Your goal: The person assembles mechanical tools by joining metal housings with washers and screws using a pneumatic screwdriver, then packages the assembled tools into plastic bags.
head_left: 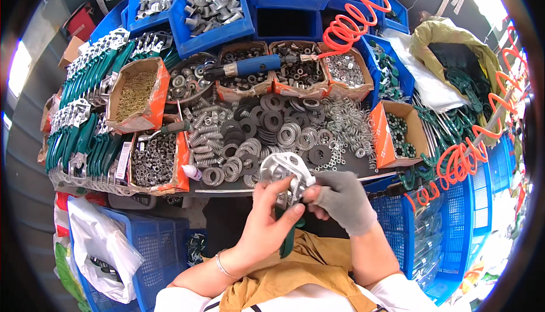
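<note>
In front of my body I hold a silver metal tool head with a green handle point(290, 160); the handle hangs down below my fingers. My left hand point(269, 218), bare with a bracelet at the wrist, is closed round the left and lower side of the head. My right hand point(343, 199), in a grey fingerless glove, pinches at the head's right edge. Whether a small part sits between its fingertips is hidden. Just beyond lie ridged metal rings point(231, 171) and black washers point(272, 120) on the bench.
Behind the rings stand open cardboard boxes of small parts point(139, 93). A blue air tool point(250, 66) lies across them, joined to a red coiled hose point(346, 31). Finished-looking green-handled pieces point(79, 130) stack at the left. Blue crates point(156, 249) flank me.
</note>
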A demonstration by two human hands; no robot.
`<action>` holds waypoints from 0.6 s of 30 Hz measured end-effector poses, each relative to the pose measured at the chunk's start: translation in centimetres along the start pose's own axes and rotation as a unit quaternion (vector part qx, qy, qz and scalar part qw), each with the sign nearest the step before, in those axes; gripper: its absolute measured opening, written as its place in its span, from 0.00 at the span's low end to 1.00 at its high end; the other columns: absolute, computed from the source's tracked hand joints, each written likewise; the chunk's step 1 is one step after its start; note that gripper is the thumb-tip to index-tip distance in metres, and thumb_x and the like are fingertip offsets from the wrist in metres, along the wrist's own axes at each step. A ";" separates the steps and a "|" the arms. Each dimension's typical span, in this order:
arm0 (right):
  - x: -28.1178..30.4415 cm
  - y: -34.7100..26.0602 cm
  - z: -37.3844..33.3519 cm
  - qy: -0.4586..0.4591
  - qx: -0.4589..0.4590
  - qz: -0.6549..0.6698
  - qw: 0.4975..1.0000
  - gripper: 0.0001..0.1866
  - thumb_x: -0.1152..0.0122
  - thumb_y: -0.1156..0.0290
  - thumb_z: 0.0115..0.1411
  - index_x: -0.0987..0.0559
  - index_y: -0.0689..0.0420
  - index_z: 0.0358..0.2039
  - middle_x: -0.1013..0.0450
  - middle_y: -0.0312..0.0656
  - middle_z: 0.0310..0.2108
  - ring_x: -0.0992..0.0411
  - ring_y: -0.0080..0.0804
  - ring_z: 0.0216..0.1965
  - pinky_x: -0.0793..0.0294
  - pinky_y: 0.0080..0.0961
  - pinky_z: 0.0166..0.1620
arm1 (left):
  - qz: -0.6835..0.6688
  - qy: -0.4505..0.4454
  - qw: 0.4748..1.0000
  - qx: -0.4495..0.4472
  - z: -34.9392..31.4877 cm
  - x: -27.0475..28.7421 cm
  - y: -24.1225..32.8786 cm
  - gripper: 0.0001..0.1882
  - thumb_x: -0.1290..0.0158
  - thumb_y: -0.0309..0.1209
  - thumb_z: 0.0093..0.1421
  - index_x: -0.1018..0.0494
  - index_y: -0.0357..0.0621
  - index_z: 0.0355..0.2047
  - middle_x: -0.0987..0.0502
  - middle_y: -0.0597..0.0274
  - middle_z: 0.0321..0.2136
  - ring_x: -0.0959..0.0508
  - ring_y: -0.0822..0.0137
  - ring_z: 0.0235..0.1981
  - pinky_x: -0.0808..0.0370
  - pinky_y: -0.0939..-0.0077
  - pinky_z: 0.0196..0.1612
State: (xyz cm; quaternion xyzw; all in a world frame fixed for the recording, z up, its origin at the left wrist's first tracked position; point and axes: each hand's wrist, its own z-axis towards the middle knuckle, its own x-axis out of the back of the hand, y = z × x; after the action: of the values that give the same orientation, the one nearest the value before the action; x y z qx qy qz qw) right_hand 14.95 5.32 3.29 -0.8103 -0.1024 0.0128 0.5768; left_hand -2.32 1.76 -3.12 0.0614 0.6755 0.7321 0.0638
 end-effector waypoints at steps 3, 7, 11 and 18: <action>1.5 -0.7 4.2 -0.009 0.043 -0.003 0.999 0.14 0.42 0.62 0.62 0.21 0.62 0.28 0.27 0.37 0.19 0.31 0.21 0.16 0.31 0.19 0.23 | -0.318 -0.003 0.930 0.182 0.5 0.1 0.9 0.22 0.51 0.23 0.64 0.39 0.49 0.58 0.31 0.58 0.42 0.27 0.68 0.36 0.24 0.70 0.36; 7.4 0.6 15.3 0.272 0.243 -0.482 0.797 0.14 0.45 0.61 0.59 0.20 0.60 0.31 0.23 0.50 0.32 0.25 0.49 0.38 0.27 0.39 0.43 | -0.424 0.006 0.889 0.173 0.9 -0.5 -0.8 0.20 0.51 0.26 0.65 0.37 0.55 0.57 0.31 0.59 0.44 0.27 0.67 0.36 0.25 0.70 0.29; 4.9 -3.1 17.2 0.199 0.029 -0.597 0.777 0.18 0.47 0.59 0.58 0.18 0.59 0.36 0.24 0.53 0.41 0.25 0.49 0.45 0.27 0.40 0.50 | -0.426 -0.008 0.888 0.175 0.6 0.1 -1.9 0.21 0.51 0.26 0.65 0.37 0.54 0.57 0.32 0.58 0.45 0.27 0.67 0.37 0.25 0.70 0.30; 6.2 -2.1 18.2 0.169 0.048 -0.527 0.831 0.18 0.45 0.60 0.53 0.18 0.58 0.38 0.23 0.51 0.41 0.25 0.49 0.43 0.27 0.41 0.50 | -0.424 -0.049 0.884 0.193 0.9 0.3 -2.1 0.23 0.51 0.27 0.65 0.41 0.50 0.60 0.34 0.58 0.47 0.28 0.66 0.37 0.24 0.70 0.31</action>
State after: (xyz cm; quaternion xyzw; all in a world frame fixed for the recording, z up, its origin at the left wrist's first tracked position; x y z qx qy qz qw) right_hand 18.16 24.06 -0.19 -0.5939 -0.4141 -0.4255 0.5428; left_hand -2.41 2.83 -5.11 -0.1841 0.7607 0.4866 0.3881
